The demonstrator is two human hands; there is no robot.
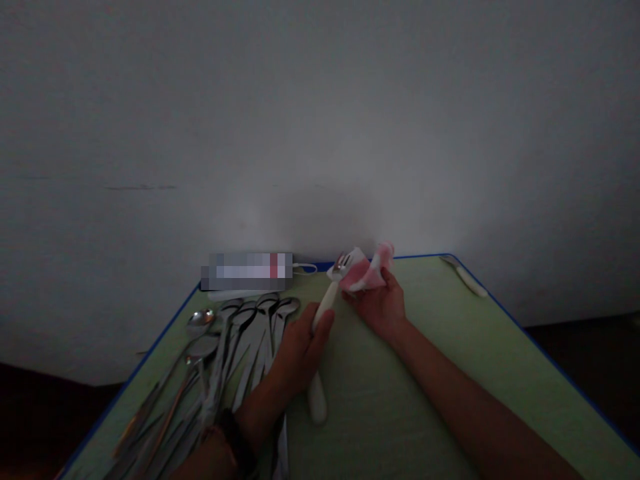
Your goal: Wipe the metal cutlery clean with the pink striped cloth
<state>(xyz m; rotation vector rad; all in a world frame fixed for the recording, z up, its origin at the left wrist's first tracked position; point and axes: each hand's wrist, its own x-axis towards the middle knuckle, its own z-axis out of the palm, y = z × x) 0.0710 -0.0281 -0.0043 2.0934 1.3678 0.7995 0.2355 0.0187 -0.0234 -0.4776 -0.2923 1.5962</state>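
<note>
My left hand is closed around the pale handle of a fork, whose metal head points up and away. Against that head lies a pink and white cloth, held by my right hand with the thumb on top and the fingers beneath. The cloth partly covers the fork's tines. Below my left hand, another pale handle rests on the table, its far end hidden by the hand.
Several metal spoons and other cutlery are spread on the left of the green table. Behind them sits a blurred box with a white cable. A pale-handled fork lies at the back right. A wall stands behind.
</note>
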